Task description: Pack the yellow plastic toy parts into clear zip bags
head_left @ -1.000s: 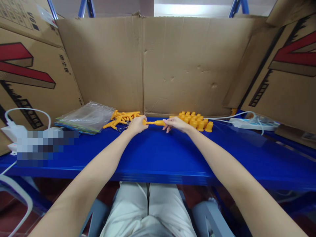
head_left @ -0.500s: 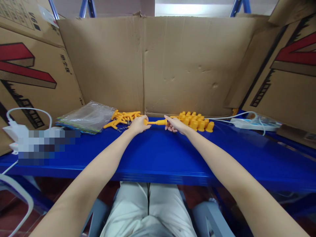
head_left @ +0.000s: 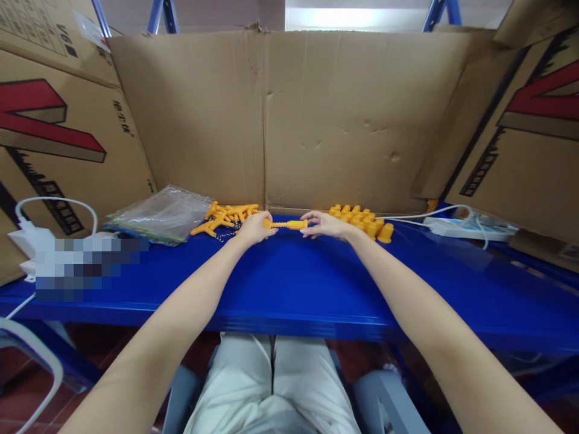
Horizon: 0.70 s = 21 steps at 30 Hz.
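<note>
My left hand (head_left: 256, 229) is closed around one end of a yellow plastic threaded rod (head_left: 275, 225). What the palm covers of it is hidden. On the rod's right part sits a yellow sleeve (head_left: 295, 225) with a flared end. My right hand (head_left: 326, 225) is at that flared end, thumb and fingers apart on either side of it, not closed on it. Just left of my left hand lies a pile of yellow T-shaped handles (head_left: 226, 216) with small dark chains. Behind and right of my right hand, several yellow flared caps (head_left: 362, 220) stand grouped in rows.
Clear plastic bags (head_left: 167, 208) lie stacked at the left of the blue table (head_left: 289, 277). A white power strip (head_left: 470, 229) with cables is on the right, white plugs (head_left: 34, 241) far left. Cardboard panels (head_left: 344, 120) wall the back and sides.
The fingers of my right hand have spread from around the sleeve's end, and the hand has turned slightly. My left hand keeps its hold on the rod in about the same place.
</note>
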Available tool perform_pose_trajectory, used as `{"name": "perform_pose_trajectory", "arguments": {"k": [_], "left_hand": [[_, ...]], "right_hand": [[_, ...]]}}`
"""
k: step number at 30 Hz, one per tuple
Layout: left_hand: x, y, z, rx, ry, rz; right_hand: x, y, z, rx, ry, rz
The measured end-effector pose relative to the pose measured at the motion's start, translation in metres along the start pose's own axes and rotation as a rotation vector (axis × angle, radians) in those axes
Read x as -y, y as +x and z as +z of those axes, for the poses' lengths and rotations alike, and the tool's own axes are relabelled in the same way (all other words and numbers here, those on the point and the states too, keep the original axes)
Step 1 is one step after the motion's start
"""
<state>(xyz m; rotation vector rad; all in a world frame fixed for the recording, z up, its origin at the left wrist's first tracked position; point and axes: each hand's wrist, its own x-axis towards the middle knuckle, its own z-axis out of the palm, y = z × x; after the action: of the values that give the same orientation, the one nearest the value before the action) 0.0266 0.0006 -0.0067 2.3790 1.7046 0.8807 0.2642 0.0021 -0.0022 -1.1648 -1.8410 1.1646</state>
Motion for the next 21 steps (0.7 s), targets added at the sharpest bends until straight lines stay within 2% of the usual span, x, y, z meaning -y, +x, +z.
{"name": "perform_pose_trajectory", "arguments": {"k": [4, 11, 14, 21], "left_hand": [[-0.001, -0.001, -0.001, -0.005, -0.005, 0.007], [-0.002, 0.000, -0.001, -0.018, 0.015, 0.030], [-0.002, 0.000, 0.000, -0.028, 0.032, 0.043], [0.000, 0.001, 0.001, -0.028, 0.014, 0.032]], "right_hand": [[0.001, 0.002, 0.001, -0.005, 0.013, -0.031], [0.014, -0.009, 0.009, -0.024, 0.054, 0.069], [0.011, -0.006, 0.012, -0.027, 0.044, 0.125], [0.005, -0.001, 0.009, -0.018, 0.008, 0.159]]}}
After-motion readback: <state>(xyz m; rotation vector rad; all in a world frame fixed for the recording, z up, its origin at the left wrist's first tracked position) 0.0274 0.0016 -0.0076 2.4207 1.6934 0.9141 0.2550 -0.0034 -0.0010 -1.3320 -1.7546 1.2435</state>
